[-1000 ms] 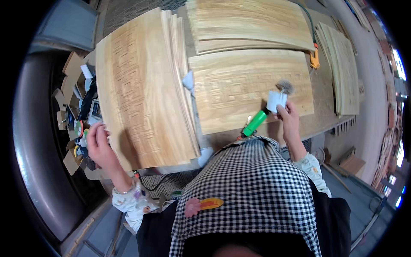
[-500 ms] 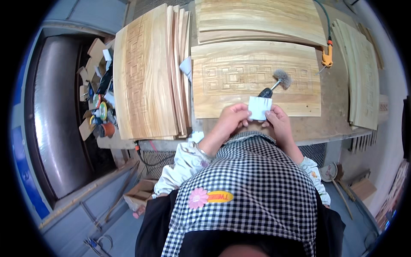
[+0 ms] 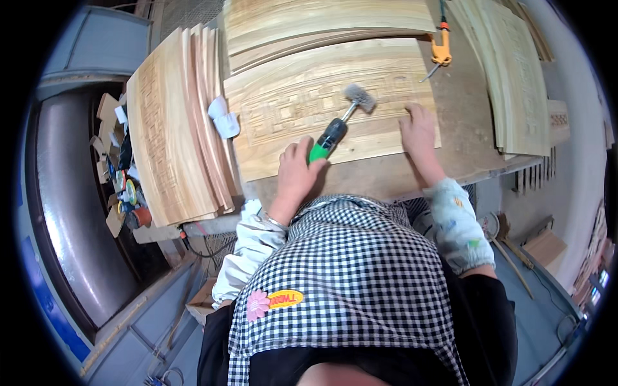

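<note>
A carved wooden panel (image 3: 257,157) lies in front of me on the workbench. Across it rests a green and black power tool (image 3: 331,137), fitted with a grey, round bristle brush (image 3: 359,98) at its far end. My left hand (image 3: 296,174) is at the tool's green near end, which sits between the thumb and fingers; the hand's underside is hidden. Nothing shows in my right hand (image 3: 420,135), which is over the panel's right part with its fingers loosely extended. A small white sheet (image 3: 225,125) is beside the left stack, next to another pale folded piece (image 3: 217,107).
Carved panels stand in a stack (image 3: 161,128) on the left, with more panels (image 3: 328,19) behind and a further stack (image 3: 508,83) on the right. An orange air blow gun (image 3: 441,50) hangs at the back right. Boxes with tools (image 3: 122,174) are at far left.
The white sheet has left both hands and is now by the left stack. My left hand has come to the tool's green end; my right hand has moved over the panel's right part.
</note>
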Demonstrator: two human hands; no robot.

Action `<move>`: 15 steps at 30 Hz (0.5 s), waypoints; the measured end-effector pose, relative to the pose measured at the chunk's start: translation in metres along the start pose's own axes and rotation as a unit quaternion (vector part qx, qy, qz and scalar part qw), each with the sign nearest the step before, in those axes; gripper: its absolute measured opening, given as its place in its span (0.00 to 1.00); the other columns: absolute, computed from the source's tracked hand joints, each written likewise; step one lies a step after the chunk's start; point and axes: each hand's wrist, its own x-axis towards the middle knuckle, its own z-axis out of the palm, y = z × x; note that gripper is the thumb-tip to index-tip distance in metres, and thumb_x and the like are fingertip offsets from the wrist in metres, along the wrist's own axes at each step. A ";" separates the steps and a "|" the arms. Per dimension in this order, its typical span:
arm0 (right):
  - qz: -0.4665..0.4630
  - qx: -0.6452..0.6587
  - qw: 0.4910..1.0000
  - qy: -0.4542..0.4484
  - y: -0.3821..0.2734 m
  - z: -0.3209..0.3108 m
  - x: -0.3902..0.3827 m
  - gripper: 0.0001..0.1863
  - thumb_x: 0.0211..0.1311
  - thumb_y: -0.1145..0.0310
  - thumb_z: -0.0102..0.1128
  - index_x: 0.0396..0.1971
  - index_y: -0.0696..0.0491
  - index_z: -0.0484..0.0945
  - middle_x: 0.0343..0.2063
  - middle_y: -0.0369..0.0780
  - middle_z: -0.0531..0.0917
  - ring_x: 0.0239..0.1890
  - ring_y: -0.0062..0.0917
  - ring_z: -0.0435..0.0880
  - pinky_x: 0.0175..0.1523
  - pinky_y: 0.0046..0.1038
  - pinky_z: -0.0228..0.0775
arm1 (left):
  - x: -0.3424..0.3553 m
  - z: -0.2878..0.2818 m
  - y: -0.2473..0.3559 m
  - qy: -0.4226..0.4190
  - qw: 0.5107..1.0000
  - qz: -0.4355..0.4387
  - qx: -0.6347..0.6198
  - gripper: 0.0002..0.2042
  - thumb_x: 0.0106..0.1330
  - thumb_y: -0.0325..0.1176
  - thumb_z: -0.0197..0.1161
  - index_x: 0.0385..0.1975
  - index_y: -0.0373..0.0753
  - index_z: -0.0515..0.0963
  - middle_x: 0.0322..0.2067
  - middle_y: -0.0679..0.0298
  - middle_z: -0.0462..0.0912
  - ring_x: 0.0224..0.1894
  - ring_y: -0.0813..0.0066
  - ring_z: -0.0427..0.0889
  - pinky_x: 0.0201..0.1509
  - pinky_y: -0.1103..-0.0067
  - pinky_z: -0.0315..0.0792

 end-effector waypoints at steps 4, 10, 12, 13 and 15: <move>-0.049 -0.044 0.998 0.006 0.005 0.013 0.046 0.27 0.55 0.65 0.69 0.56 0.55 0.76 0.58 0.46 0.76 0.64 0.41 0.71 0.67 0.41 0.64 | -0.008 0.012 0.013 0.009 0.995 -0.013 0.099 0.35 0.54 0.43 0.75 0.64 0.47 0.72 0.48 0.51 0.74 0.51 0.47 0.73 0.55 0.58 0.71; 0.037 -0.106 0.992 0.052 0.039 0.022 0.076 0.36 0.60 0.54 0.66 0.63 0.61 0.70 0.66 0.49 0.70 0.71 0.42 0.62 0.72 0.43 0.56 | -0.022 0.023 0.002 0.023 0.996 -0.057 0.069 0.36 0.53 0.39 0.75 0.65 0.45 0.71 0.45 0.50 0.73 0.49 0.47 0.73 0.53 0.59 0.72; 0.107 -0.142 0.982 0.060 0.070 0.021 0.080 0.37 0.62 0.48 0.63 0.61 0.63 0.71 0.65 0.49 0.70 0.71 0.44 0.61 0.73 0.47 0.51 | -0.022 0.022 0.004 0.018 0.996 -0.046 0.077 0.35 0.54 0.39 0.75 0.65 0.45 0.70 0.45 0.49 0.73 0.49 0.46 0.73 0.53 0.58 0.72; 0.152 -0.161 0.974 0.057 0.076 0.015 0.086 0.37 0.63 0.47 0.62 0.61 0.62 0.71 0.64 0.50 0.70 0.70 0.45 0.62 0.73 0.47 0.51 | -0.021 0.021 0.005 0.018 0.995 -0.052 0.079 0.36 0.54 0.39 0.75 0.65 0.45 0.70 0.45 0.49 0.73 0.49 0.45 0.73 0.53 0.58 0.72; 0.164 -0.222 0.959 0.066 0.083 0.007 0.094 0.35 0.63 0.48 0.62 0.60 0.61 0.73 0.62 0.50 0.71 0.68 0.46 0.63 0.72 0.49 0.49 | -0.024 0.021 0.007 0.020 0.994 -0.064 0.082 0.36 0.54 0.38 0.74 0.66 0.45 0.70 0.46 0.48 0.73 0.49 0.45 0.74 0.53 0.58 0.72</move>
